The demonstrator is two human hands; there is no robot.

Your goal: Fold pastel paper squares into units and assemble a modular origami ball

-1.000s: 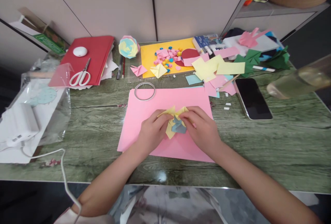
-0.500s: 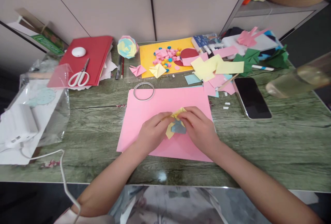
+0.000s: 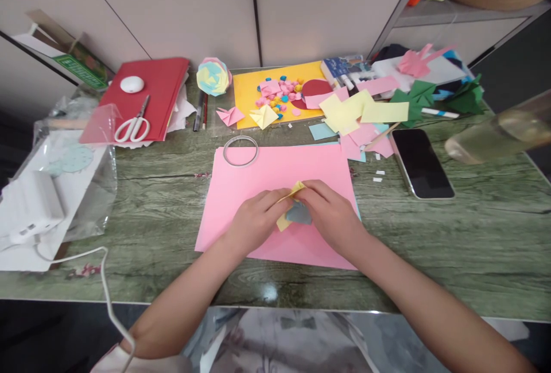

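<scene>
Between my two hands is a yellow folded paper (image 3: 283,223), creased at the top and partly covered by my fingers. My left hand (image 3: 259,218) pinches its left side, while my right hand (image 3: 331,215) pinches its right side near the upper tip. A grey-blue paper piece (image 3: 299,213) shows below the fingertips; whether it is joined to the yellow one I cannot tell. Under both hands lies a stack of pink paper sheets (image 3: 241,189). A silver ring (image 3: 240,151) rests on the stack's upper left corner.
Folded pink paper (image 3: 229,116) and yellow paper (image 3: 264,116) pieces lie behind the stack. White scissors (image 3: 132,128) rest on a red folder (image 3: 159,86) at the left. To the right are a phone (image 3: 424,163), loose paper strips (image 3: 384,112) and a clear bottle (image 3: 477,140).
The yellow paper's upper part now looks narrower and more folded over between my fingers. My hands stay in nearly the same place; the view has shifted slightly.
</scene>
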